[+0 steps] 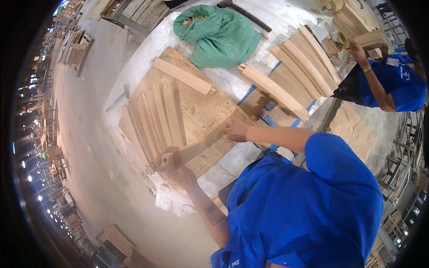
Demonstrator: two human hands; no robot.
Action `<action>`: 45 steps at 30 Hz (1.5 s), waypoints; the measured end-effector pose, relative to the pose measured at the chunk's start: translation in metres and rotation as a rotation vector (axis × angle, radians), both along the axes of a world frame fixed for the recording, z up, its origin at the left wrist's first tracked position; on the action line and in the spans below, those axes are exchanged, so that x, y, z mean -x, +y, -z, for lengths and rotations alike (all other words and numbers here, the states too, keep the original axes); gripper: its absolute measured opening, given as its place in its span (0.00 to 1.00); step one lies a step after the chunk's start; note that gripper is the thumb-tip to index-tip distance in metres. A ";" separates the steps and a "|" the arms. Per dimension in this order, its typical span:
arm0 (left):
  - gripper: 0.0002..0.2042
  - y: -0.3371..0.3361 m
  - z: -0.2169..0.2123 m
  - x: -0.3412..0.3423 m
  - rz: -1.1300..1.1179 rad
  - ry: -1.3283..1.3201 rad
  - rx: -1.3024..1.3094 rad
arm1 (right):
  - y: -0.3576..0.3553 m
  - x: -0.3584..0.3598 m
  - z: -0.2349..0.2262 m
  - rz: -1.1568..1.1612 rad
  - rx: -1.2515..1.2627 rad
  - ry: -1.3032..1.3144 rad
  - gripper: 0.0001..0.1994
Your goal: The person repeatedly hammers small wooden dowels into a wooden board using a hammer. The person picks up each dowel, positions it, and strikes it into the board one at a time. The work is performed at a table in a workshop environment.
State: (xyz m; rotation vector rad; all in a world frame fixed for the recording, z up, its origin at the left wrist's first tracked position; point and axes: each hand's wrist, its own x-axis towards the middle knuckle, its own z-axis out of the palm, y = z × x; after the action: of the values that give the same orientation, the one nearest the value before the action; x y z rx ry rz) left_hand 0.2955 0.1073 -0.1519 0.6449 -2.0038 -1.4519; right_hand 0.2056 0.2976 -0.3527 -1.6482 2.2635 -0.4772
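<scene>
My left hand (pixel 178 170) is closed around what looks like a roll of tan tape (pixel 164 160), its round hole showing at the table's near left edge. A flat tan strip (pixel 193 151) stretches from there to my right hand (pixel 237 132), whose fingers pinch its far end. The strip hangs low over a brown board (pixel 203 107) scattered with wood dust. Just beyond my left hand, several slim wooden slats (pixel 154 116) lie fanned side by side. Another wooden piece (pixel 183 76) with a tenon end lies across the board's far part.
A green sack (pixel 219 38) stands at the back, beside a dark bar (pixel 248 17). More wooden pieces (pixel 308 62) lie at right, near a blue-and-black tool (pixel 268 109). A metal hand tool (pixel 120 96) lies at left. A co-worker (pixel 389 80) stands at far right, handling wood.
</scene>
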 end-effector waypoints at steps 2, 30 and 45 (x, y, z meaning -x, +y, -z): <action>0.10 0.004 -0.001 0.002 -0.018 0.001 0.015 | -0.003 0.003 -0.002 -0.013 0.028 -0.017 0.13; 0.10 0.005 -0.015 0.001 0.135 0.019 -0.262 | -0.058 0.035 -0.195 0.547 0.718 -1.731 0.10; 0.08 -0.006 -0.007 -0.004 0.126 0.017 -0.302 | -0.058 0.036 -0.206 0.261 0.457 -1.195 0.07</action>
State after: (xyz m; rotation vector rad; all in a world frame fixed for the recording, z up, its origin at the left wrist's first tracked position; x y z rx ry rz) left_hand 0.2992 0.1009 -0.1447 0.6356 -1.8566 -1.8508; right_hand 0.1699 0.2396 -0.1464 -0.7522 1.4493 -1.5989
